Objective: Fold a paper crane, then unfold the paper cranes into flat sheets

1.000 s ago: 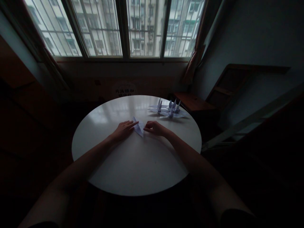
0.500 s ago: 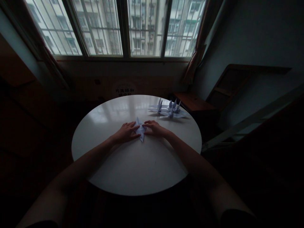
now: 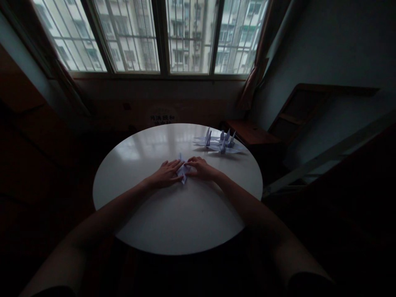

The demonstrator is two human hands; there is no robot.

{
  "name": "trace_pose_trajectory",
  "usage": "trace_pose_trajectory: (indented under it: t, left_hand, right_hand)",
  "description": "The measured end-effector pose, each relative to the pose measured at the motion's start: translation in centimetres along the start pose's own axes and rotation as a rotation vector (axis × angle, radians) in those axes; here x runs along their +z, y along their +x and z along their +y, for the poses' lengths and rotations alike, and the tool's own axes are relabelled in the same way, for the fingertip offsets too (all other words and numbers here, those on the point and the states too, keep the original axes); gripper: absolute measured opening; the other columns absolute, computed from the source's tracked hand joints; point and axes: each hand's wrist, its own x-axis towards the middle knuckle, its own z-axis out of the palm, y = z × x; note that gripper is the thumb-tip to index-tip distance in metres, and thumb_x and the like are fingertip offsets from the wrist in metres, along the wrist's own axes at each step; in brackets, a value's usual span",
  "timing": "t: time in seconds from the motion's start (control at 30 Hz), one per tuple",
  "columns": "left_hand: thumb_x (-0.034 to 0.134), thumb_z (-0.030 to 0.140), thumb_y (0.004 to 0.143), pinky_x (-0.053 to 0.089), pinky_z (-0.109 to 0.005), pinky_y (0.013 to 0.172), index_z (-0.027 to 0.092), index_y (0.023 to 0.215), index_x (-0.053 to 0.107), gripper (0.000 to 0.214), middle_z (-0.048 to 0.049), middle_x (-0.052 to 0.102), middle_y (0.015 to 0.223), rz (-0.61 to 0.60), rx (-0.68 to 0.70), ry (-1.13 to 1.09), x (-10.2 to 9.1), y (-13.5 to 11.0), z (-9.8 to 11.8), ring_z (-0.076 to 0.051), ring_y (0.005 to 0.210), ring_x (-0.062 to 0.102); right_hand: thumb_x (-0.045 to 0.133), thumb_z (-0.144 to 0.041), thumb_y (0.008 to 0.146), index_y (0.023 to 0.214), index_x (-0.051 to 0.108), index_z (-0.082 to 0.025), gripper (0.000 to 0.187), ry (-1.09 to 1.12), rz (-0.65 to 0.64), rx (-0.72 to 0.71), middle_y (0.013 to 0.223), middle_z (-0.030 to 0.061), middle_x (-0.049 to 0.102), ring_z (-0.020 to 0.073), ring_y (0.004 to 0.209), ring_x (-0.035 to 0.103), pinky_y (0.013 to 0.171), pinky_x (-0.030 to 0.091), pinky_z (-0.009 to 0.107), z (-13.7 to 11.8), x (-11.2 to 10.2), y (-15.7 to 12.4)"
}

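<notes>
A small folded sheet of pale paper (image 3: pixel 183 175) lies on the white round table (image 3: pixel 185 222), its pointed ends showing above and below my fingers. My left hand (image 3: pixel 166 173) rests over its left side, fingers stretched flat across the paper and thumb near the lower part. From the right, my right hand (image 3: pixel 199 168) has its thumb and fingertips closed on the paper's right edge. Both hands partly cover the folds, so their exact shape is hidden.
Several folded paper cranes (image 3: pixel 223 144) stand together at the table's back right. Beyond that side is a low reddish-brown wooden piece of furniture (image 3: pixel 252 133). A barred window (image 3: pixel 136 37) with curtains (image 3: pixel 249 86) fills the far wall. The room is dim.
My left fingers have slid forward and right over the paper, flattening across it and covering more of its upper part. My right hand has barely moved. The cranes are unchanged.
</notes>
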Motion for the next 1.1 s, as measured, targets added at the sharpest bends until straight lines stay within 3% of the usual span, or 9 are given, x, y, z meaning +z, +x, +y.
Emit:
trace_pose_trajectory:
  t: [0.13,0.3,0.63,0.87,1.1]
  left_hand:
    - [0.025,0.054,0.098,0.019,-0.051,0.116,0.019,0.152,0.025,0.064,-0.0146,0.025,0.157,-0.019,0.007,0.013,0.0,0.1,0.2,-0.029,0.146,0.021]
    - [0.037,0.064,0.092,0.016,-0.054,0.116,0.016,0.153,0.020,0.080,-0.0182,0.021,0.157,-0.027,0.035,0.023,0.3,0.1,0.2,-0.033,0.147,0.017]
    - [0.046,0.073,0.083,0.011,-0.050,0.117,0.019,0.155,0.010,0.096,-0.0189,0.014,0.159,-0.084,0.089,0.020,0.1,-0.1,-0.9,-0.031,0.148,0.012]
    - [0.055,0.067,0.082,0.017,-0.052,0.116,0.028,0.152,0.024,0.086,-0.0138,0.027,0.157,-0.014,0.138,-0.018,-0.2,-0.4,-0.8,-0.033,0.144,0.025]
    - [0.057,0.058,0.085,0.024,-0.048,0.115,0.028,0.146,0.039,0.071,-0.0122,0.036,0.152,0.053,0.210,-0.073,-0.4,-0.5,-0.7,-0.031,0.138,0.034]
  right_hand:
    - [0.065,-0.053,0.082,0.130,0.059,-0.024,0.056,-0.026,0.009,0.036,0.135,0.0163,0.049,0.0331,0.125,0.044,0.103,0.036,0.051,-0.6,0.2,0.0]
    - [0.064,-0.047,0.085,0.131,0.059,-0.023,0.052,-0.025,-0.013,0.050,0.133,0.0155,0.052,0.0322,0.124,0.046,0.104,0.037,0.051,-0.6,0.5,0.2]
    - [0.064,-0.041,0.086,0.127,0.062,-0.022,0.045,0.021,0.003,-0.014,0.124,0.0150,0.059,0.0288,0.114,0.053,0.099,0.041,0.046,0.9,0.4,0.3]
    - [0.067,-0.036,0.085,0.116,0.069,-0.019,0.036,0.071,0.044,-0.046,0.118,0.0155,0.062,0.0259,0.109,0.058,0.096,0.044,0.041,2.1,0.9,0.7]
    - [0.064,-0.031,0.086,0.107,0.073,-0.016,0.028,0.096,0.119,-0.031,0.120,0.0159,0.065,0.0254,0.108,0.061,0.096,0.045,0.039,2.1,1.0,0.9]
